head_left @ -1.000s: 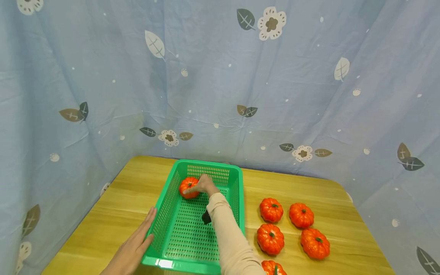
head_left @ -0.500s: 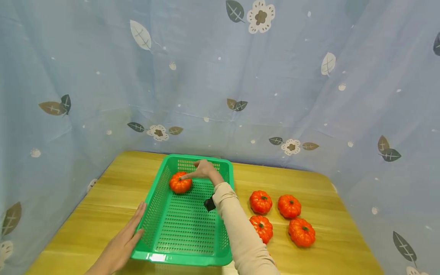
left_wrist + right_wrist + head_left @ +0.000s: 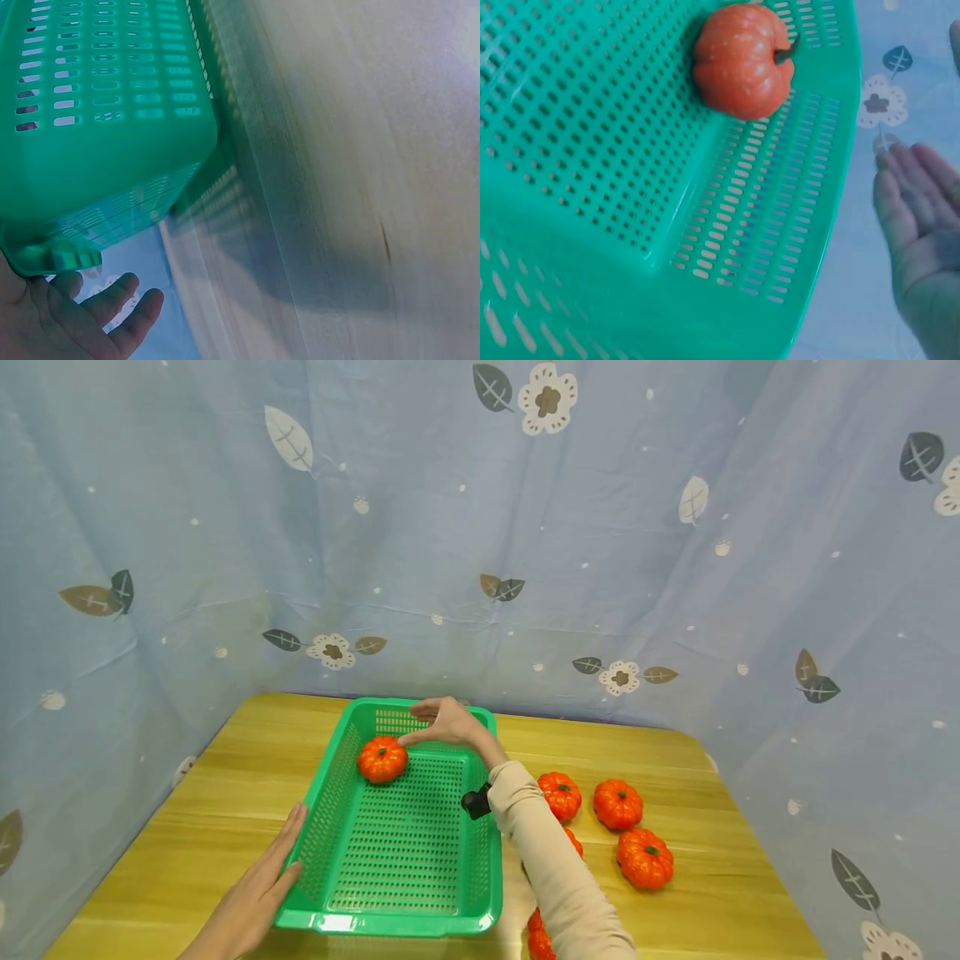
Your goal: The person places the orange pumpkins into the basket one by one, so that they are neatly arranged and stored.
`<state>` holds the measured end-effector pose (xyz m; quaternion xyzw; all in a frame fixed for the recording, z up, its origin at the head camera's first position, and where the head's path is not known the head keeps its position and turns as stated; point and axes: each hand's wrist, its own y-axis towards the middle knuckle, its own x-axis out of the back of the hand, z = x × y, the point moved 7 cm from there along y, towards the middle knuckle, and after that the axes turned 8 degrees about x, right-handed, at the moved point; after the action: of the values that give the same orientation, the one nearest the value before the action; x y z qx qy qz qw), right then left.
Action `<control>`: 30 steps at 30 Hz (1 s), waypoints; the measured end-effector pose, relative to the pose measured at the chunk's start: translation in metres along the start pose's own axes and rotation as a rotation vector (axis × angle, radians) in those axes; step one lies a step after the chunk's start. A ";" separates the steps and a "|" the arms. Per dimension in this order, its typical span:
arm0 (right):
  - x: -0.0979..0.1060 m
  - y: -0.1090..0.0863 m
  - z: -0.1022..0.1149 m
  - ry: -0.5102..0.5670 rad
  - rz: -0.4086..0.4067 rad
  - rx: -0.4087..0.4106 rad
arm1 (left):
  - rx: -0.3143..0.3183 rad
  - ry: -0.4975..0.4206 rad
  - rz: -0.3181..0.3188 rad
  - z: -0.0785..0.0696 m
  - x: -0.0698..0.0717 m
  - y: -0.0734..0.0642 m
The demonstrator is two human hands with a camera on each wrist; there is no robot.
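A green plastic basket [image 3: 405, 923] with slotted walls stands on the wooden table. In its far left corner sits one small orange pumpkin [image 3: 382, 760], its dark stem showing in the right wrist view. My right hand [image 3: 450, 724] is over the basket's far end, fingers apart and holding nothing; the pumpkin [image 3: 742, 61] lies clear of it in the right wrist view. My left hand [image 3: 251, 893] rests along the basket's left rim near the front corner, its fingers extended. In the left wrist view the left hand [image 3: 82, 315] lies beside the rim, fingers spread.
Several more orange pumpkins [image 3: 618, 804] lie on the table [image 3: 720, 893] right of the basket, some partly behind my right sleeve [image 3: 562, 877]. A black wrist camera [image 3: 476, 802] sticks out from that wrist. A blue patterned curtain [image 3: 420, 527] hangs behind the table.
My right hand has let go of the pumpkin in the basket and lifted away to the right, its fingers spreading. The left hand stays at the rim. The head view has shifted rightward.
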<state>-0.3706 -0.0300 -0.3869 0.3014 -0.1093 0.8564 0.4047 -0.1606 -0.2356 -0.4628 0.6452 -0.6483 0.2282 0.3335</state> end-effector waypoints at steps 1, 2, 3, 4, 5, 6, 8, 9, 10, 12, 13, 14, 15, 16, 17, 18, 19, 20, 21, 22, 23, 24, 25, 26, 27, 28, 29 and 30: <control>0.001 -0.002 0.000 0.033 0.007 0.016 | -0.005 -0.002 -0.001 0.000 0.000 0.000; 0.002 -0.004 0.000 0.073 0.013 0.036 | -0.006 -0.003 0.000 0.000 -0.001 0.000; 0.003 -0.006 0.000 0.103 0.021 0.057 | -0.012 -0.003 -0.001 -0.001 -0.001 0.001; 0.004 -0.008 0.000 0.138 0.028 0.081 | -0.017 0.000 -0.001 -0.001 -0.001 0.001; 0.005 -0.010 -0.001 0.169 0.035 0.105 | -0.022 0.002 -0.002 -0.002 -0.002 0.001; 0.007 -0.013 0.000 0.199 0.040 0.132 | -0.029 0.004 -0.002 -0.002 -0.002 0.002; 0.011 -0.019 0.000 0.254 0.041 0.181 | -0.040 0.007 -0.003 -0.004 -0.003 0.002; 0.014 -0.022 0.000 0.273 0.038 0.202 | -0.044 0.009 -0.004 -0.004 -0.003 0.002; 0.016 -0.024 0.000 0.290 0.034 0.222 | -0.044 0.006 -0.002 -0.004 -0.003 0.002; 0.023 -0.031 0.001 0.317 0.030 0.254 | -0.042 -0.001 0.006 -0.005 -0.004 0.003; 0.026 -0.034 0.001 0.326 0.029 0.270 | -0.040 -0.004 0.011 -0.005 -0.004 0.003; 0.029 -0.038 0.001 0.326 0.030 0.283 | -0.035 -0.010 0.018 -0.004 -0.004 0.003; 0.033 -0.041 0.001 0.327 0.029 0.294 | -0.029 -0.013 0.024 -0.004 -0.005 0.003; 0.036 -0.045 0.001 0.330 0.027 0.302 | -0.024 -0.018 0.032 -0.004 -0.005 0.003; 0.040 -0.049 0.000 0.334 0.026 0.310 | -0.017 -0.021 0.039 -0.003 -0.005 0.003; 0.044 -0.052 -0.001 0.340 0.023 0.315 | -0.006 -0.031 0.051 -0.002 -0.006 0.004; 0.048 -0.056 -0.002 0.342 0.017 0.317 | 0.002 -0.039 0.059 -0.002 -0.006 0.004; 0.052 -0.059 -0.003 0.345 0.012 0.320 | 0.014 -0.053 0.071 -0.001 -0.007 0.004; 0.057 -0.063 -0.006 0.351 0.003 0.319 | 0.023 -0.065 0.079 0.000 -0.007 0.004; 0.061 -0.067 -0.008 0.357 -0.004 0.318 | 0.031 -0.078 0.088 0.000 -0.007 0.004; 0.066 -0.072 -0.011 0.358 -0.014 0.316 | 0.040 -0.091 0.097 0.000 -0.008 0.004; 0.071 -0.077 -0.015 0.358 -0.027 0.310 | 0.045 -0.101 0.103 0.001 -0.008 0.004; 0.076 -0.082 -0.018 0.358 -0.040 0.307 | 0.047 -0.108 0.106 0.001 -0.008 0.004; 0.082 -0.088 -0.022 0.358 -0.054 0.302 | 0.049 -0.110 0.109 0.001 -0.008 0.004; 0.088 -0.094 -0.027 0.358 -0.072 0.294 | 0.049 -0.105 0.109 0.001 -0.008 0.004; 0.095 -0.101 -0.031 0.361 -0.090 0.286 | 0.047 -0.100 0.110 0.001 -0.008 0.004; 0.102 -0.108 -0.035 0.361 -0.108 0.278 | 0.045 -0.099 0.109 0.001 -0.008 0.005; 0.109 -0.116 -0.040 0.362 -0.126 0.270 | 0.040 -0.099 0.108 0.001 -0.008 0.005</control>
<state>-0.3529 0.1308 -0.3591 0.2005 0.0998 0.8765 0.4262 -0.1659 -0.2300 -0.4686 0.6263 -0.6931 0.2265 0.2756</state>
